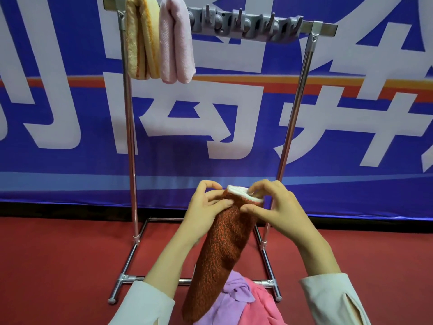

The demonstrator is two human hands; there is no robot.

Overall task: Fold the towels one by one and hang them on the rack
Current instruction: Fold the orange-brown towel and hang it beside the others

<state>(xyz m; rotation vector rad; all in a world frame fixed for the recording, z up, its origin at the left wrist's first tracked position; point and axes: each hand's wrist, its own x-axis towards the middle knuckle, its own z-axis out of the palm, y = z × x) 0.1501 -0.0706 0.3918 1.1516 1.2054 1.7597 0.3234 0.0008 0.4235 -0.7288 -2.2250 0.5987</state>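
Observation:
A rust-red towel [220, 249] with a white inner side hangs folded lengthwise in front of me. My left hand [206, 207] pinches its top left edge and my right hand [274, 205] pinches the top right edge at the white rim. The metal rack [131, 137] stands behind, with a grey hook bar [246, 24] along its top. A folded yellow-orange towel [140, 38] and a folded pale pink towel [175, 41] hang at the bar's left end. A purple towel [232, 294] and a bright pink towel [260, 306] lie crumpled below the red one.
A blue banner [70, 113] with large white characters fills the wall behind the rack. The floor [58, 254] is red carpet. The rack's base tubes [126, 273] run along the floor around the towel pile.

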